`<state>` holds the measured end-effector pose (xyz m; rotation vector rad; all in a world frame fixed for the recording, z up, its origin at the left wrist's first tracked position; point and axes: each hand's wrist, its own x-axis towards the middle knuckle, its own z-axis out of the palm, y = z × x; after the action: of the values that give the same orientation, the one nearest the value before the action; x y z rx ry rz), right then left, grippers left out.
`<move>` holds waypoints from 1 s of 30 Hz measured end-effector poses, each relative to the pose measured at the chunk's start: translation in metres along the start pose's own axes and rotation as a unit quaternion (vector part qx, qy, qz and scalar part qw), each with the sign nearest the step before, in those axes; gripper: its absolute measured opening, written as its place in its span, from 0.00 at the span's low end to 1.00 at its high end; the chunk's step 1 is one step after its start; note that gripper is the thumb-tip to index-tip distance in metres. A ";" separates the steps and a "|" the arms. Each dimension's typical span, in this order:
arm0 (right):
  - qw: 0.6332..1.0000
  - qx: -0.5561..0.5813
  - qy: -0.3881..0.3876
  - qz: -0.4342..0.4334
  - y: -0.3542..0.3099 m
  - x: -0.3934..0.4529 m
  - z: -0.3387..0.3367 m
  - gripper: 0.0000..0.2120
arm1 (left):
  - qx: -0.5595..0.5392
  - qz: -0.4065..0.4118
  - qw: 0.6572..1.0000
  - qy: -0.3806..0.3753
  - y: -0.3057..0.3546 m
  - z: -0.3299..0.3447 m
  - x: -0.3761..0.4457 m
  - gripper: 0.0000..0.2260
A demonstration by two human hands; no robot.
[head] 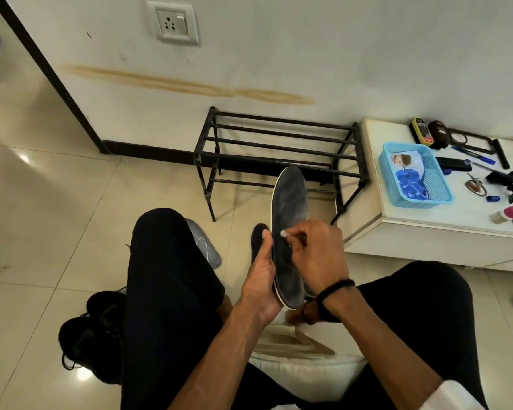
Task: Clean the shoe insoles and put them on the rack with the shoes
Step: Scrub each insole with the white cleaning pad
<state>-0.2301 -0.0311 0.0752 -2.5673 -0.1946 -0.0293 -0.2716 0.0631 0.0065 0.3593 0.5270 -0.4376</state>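
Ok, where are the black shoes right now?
In the head view, the black shoes sit on the floor tiles at lower left, outside the person's left leg, well short of the empty rack.

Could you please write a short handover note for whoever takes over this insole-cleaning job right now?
Left hand holds two dark insoles upright: the grey-faced insole in front, the second insole behind.
Right hand pinches at the front insole's face, fingers curled; a tool, if any, is not visible.
Black shoes sit on the floor by the left leg.
Shoe rack by the wall holds nothing.
Done: insoles out of the shoes.
Left: finish cleaning, then rack insoles and shoes.
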 end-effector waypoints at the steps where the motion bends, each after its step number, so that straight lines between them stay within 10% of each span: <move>1: 1.000 0.006 -0.022 -0.009 -0.005 -0.011 0.000 0.04 | 0.000 -0.002 1.000 0.000 0.001 -0.002 0.000 0.28; 30: 0.996 0.003 -0.072 -0.049 -0.018 -0.015 0.002 0.05 | 0.012 0.010 1.000 0.007 0.014 0.004 -0.010 0.25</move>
<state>-0.2476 -0.0172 0.0820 -2.5525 -0.3737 0.1194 -0.2711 0.0759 0.0181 0.3918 0.5325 -0.4228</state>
